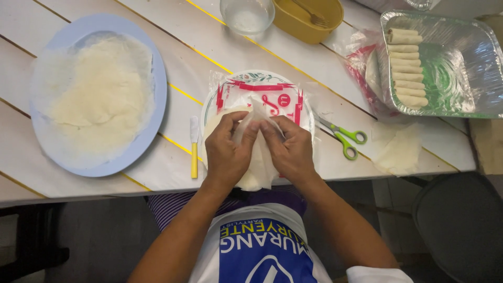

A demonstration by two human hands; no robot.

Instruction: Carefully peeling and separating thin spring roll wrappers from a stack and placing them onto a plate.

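A home food-preparation spot, likely a kitchen or dining area, is indicated. A white slatted wooden table with yellow lines (325, 68) is laid out with a round pale blue plate (157, 89) of thin pastry wrappers, a rectangular foil tray (471, 63) lined with rolled spring rolls (406, 68), a yellow bowl holding a fork (309, 21), and green-handled scissors (346, 137). A dark floor is seen below.

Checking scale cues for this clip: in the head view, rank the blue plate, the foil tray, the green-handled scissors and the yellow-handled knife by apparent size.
1. blue plate
2. foil tray, cut off by the frame edge, so its rank against the plate is unsure
3. and 4. yellow-handled knife and green-handled scissors look about alike
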